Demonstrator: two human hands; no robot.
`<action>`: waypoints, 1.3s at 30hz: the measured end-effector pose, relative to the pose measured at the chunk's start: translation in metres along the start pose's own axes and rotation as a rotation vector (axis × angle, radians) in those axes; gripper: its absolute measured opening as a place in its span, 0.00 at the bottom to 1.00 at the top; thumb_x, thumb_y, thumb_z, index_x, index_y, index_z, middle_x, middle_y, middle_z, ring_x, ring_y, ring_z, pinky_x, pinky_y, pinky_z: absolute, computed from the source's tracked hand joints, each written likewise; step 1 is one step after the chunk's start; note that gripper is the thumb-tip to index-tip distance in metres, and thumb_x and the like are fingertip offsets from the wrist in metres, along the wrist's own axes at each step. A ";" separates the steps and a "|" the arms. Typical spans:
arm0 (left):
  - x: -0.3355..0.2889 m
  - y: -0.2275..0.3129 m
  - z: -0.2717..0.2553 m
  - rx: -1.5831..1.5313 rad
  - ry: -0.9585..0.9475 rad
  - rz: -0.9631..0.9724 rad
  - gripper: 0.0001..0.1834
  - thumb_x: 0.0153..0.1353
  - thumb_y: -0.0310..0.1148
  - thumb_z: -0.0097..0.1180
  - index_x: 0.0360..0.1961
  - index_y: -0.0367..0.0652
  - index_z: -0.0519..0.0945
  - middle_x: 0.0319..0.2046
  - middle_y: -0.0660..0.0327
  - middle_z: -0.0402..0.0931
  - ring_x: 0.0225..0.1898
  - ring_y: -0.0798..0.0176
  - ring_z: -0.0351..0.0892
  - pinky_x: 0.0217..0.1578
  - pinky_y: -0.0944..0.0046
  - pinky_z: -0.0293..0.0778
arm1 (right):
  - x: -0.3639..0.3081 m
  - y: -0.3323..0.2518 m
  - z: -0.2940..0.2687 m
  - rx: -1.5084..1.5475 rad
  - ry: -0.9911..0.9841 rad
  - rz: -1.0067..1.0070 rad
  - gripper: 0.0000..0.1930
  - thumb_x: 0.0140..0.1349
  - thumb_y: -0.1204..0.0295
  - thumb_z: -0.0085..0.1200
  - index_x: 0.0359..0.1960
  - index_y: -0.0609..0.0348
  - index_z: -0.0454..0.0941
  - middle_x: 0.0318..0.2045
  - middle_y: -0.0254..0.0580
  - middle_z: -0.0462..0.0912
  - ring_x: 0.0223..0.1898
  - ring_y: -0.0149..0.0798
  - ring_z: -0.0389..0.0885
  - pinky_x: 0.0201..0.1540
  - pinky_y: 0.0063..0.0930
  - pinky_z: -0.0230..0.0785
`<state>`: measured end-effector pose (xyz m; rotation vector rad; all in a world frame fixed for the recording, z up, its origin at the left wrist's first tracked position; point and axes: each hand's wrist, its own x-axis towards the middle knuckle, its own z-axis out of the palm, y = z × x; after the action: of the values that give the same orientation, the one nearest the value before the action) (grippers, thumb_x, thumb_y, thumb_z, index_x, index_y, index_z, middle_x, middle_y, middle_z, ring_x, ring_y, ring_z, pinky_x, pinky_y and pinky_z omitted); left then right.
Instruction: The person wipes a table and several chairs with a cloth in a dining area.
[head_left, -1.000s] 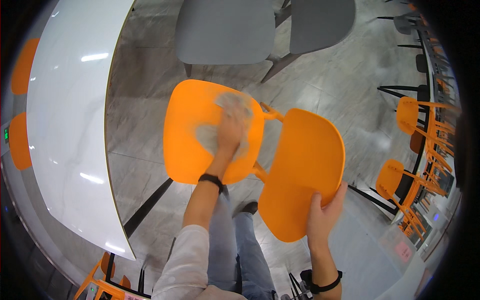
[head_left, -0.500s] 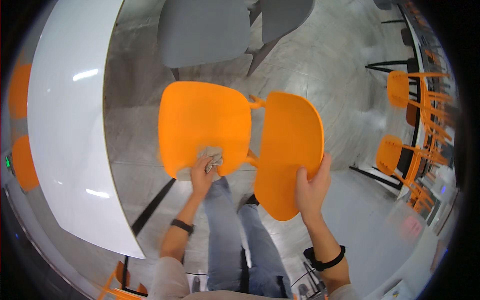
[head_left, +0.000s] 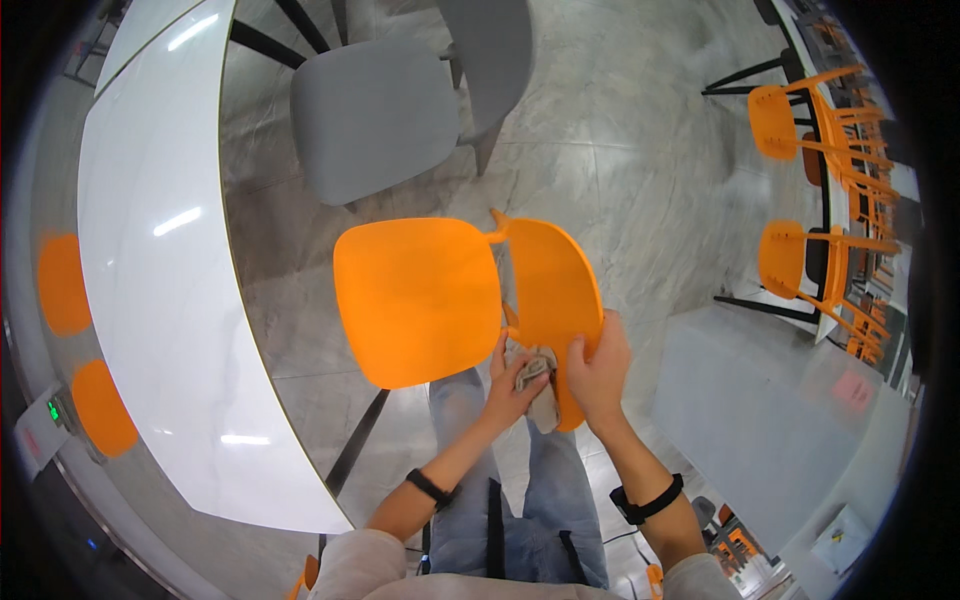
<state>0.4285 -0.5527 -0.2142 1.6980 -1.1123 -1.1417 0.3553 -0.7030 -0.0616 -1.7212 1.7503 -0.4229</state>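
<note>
Here the right hand [head_left: 600, 372] grips the orange backrest [head_left: 555, 290], left hand [head_left: 509, 392] beside it clutching cloth [head_left: 538, 370].

No legible text or numbers

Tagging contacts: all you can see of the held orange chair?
The orange chair looks like smooth plastic: rounded seat, curved backrest, short supports bridging a gap. It stands upright, right of the white table. The right hand grips the backrest's outer edge; the left hand holds a crumpled cloth at its near end.
</note>
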 end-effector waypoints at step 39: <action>0.063 0.064 0.024 -0.737 0.260 -0.184 0.36 0.71 0.28 0.56 0.77 0.36 0.59 0.75 0.51 0.62 0.74 0.57 0.63 0.73 0.59 0.60 | -0.067 0.068 0.014 0.563 0.079 0.010 0.28 0.81 0.54 0.37 0.63 0.70 0.71 0.57 0.49 0.77 0.58 0.42 0.75 0.64 0.33 0.65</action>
<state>0.4036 -0.6344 -0.1778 1.3128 -0.3043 -1.2016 0.3077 -0.6291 -0.1013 -1.3031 1.4992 -0.8923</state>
